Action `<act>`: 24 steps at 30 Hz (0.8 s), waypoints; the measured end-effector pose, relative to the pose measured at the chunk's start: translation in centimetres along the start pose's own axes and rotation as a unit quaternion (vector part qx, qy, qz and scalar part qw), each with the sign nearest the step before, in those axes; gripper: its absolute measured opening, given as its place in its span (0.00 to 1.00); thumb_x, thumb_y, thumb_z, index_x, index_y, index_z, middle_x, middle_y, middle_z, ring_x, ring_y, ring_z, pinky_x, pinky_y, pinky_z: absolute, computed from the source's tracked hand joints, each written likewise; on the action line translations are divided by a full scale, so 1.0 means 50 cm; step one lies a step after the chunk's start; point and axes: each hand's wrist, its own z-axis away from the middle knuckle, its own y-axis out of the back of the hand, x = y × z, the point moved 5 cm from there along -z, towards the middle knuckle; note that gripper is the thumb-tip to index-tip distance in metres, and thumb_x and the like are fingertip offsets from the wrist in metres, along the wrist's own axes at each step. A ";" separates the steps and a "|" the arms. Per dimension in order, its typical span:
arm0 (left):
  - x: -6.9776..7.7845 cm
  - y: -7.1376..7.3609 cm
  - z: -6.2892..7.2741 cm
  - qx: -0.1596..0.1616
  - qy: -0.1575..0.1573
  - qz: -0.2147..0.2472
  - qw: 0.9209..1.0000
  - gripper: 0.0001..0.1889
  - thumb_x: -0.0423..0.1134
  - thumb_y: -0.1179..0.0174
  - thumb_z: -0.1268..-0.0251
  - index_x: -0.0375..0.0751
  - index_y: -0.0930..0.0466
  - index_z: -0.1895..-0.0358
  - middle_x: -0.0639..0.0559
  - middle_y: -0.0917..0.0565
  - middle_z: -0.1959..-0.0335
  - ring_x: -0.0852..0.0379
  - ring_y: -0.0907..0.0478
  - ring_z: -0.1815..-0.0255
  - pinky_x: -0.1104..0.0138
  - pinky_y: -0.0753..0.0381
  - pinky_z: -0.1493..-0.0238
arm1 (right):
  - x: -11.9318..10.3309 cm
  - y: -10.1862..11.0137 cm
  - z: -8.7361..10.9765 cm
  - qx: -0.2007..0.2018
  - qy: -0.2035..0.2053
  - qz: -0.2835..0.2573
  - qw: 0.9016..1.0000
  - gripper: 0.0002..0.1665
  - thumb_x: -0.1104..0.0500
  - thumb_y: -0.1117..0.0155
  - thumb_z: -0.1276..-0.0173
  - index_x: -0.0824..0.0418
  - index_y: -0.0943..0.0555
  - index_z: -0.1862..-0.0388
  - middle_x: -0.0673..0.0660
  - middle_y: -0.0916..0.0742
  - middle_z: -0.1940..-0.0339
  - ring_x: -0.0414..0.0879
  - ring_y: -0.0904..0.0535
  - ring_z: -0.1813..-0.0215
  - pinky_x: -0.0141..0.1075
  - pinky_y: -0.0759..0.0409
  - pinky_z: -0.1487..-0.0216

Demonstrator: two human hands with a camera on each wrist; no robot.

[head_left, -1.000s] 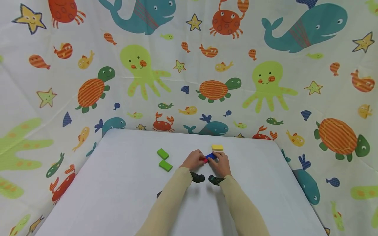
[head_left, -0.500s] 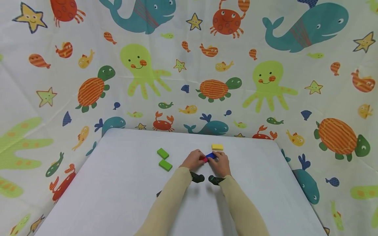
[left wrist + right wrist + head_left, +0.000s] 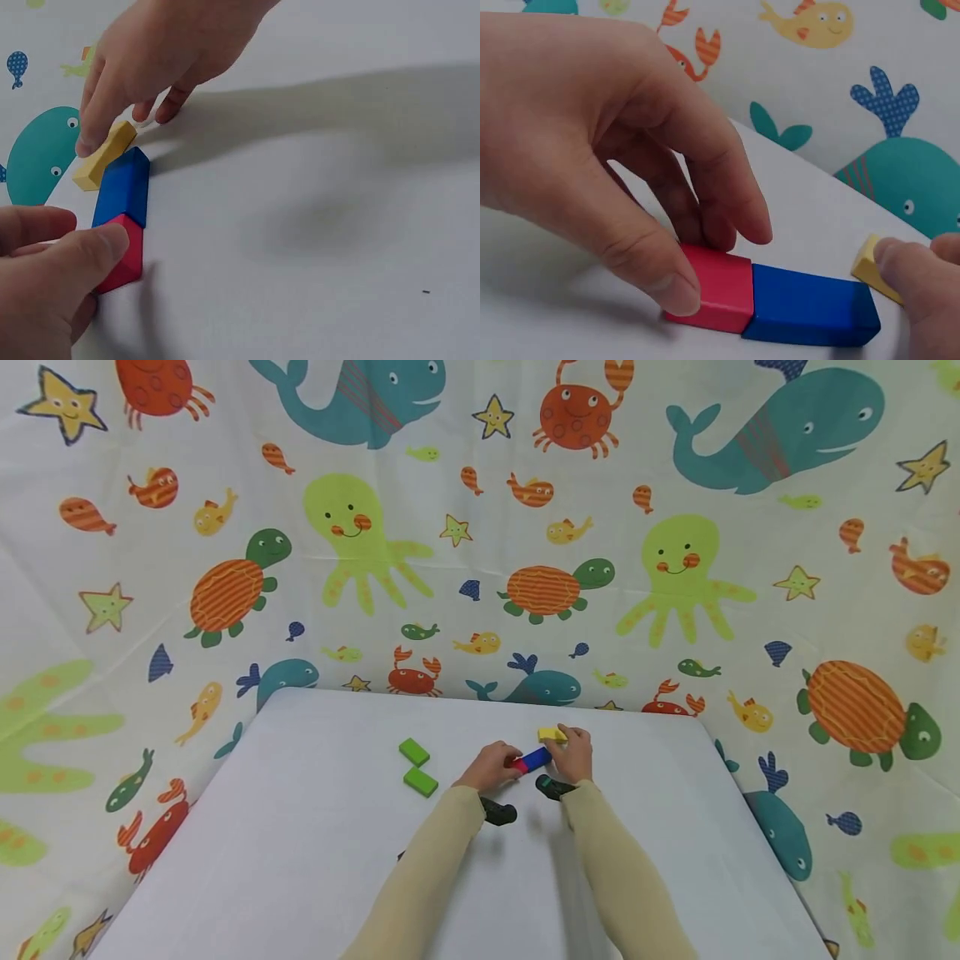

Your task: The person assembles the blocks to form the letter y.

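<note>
On the white table (image 3: 300, 860) a red block (image 3: 129, 262) and a blue block (image 3: 810, 304) lie end to end, touching. My left hand (image 3: 491, 766) holds the red block between thumb and fingers, as the left wrist view shows. My right hand (image 3: 573, 756) is over the yellow block (image 3: 105, 157), just beyond the blue one. A fingertip of it touches the yellow block in the right wrist view. Its other fingers look spread, with a gap to the block in the left wrist view.
Two green blocks (image 3: 421, 781) lie left of my hands. A small dark thing (image 3: 401, 855) shows partly behind the left sleeve. Behind the table hangs a cloth (image 3: 480, 552) printed with sea animals.
My right hand has let go of the blue block and moved slightly away from me to the yellow block. My left hand stays at the red block.
</note>
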 end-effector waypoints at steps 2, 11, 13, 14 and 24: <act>0.001 0.002 0.002 0.000 0.000 0.000 1.000 0.20 0.38 0.35 0.35 0.37 0.20 0.42 0.48 0.20 0.55 0.55 0.26 0.56 0.64 0.23 0.47 | 0.003 -0.005 -0.006 -0.017 -0.018 -0.003 1.000 0.33 0.52 0.35 0.33 0.67 0.27 0.34 0.72 0.31 0.35 0.65 0.37 0.33 0.57 0.38 0.32; 0.001 0.003 0.004 0.003 -0.011 -0.009 1.000 0.20 0.38 0.35 0.35 0.37 0.21 0.42 0.47 0.20 0.55 0.55 0.26 0.56 0.64 0.23 0.47 | 0.007 -0.030 -0.024 -0.044 -0.033 0.060 0.997 0.34 0.47 0.36 0.34 0.59 0.27 0.32 0.71 0.32 0.32 0.69 0.38 0.34 0.63 0.34 0.39; 0.000 0.003 0.003 0.001 -0.011 -0.008 1.000 0.19 0.38 0.35 0.35 0.37 0.20 0.42 0.47 0.20 0.55 0.55 0.26 0.56 0.65 0.23 0.47 | 0.003 -0.031 -0.025 -0.050 -0.035 0.085 0.994 0.34 0.46 0.36 0.33 0.58 0.27 0.31 0.70 0.32 0.32 0.69 0.38 0.35 0.63 0.33 0.41; 0.000 0.003 0.003 0.000 -0.012 -0.009 1.000 0.19 0.39 0.35 0.35 0.37 0.20 0.43 0.47 0.20 0.56 0.55 0.26 0.56 0.65 0.23 0.47 | 0.001 -0.031 -0.025 -0.053 -0.036 0.095 0.993 0.34 0.46 0.37 0.33 0.58 0.27 0.31 0.70 0.32 0.32 0.69 0.38 0.35 0.62 0.33 0.41; -0.002 -0.004 -0.005 0.001 -0.032 -0.017 0.999 0.15 0.38 0.34 0.36 0.37 0.17 0.48 0.48 0.21 0.58 0.55 0.26 0.57 0.64 0.23 0.48 | -0.020 -0.017 -0.018 -0.055 -0.054 0.105 0.991 0.34 0.45 0.36 0.33 0.59 0.26 0.32 0.68 0.31 0.32 0.67 0.37 0.35 0.60 0.33 0.40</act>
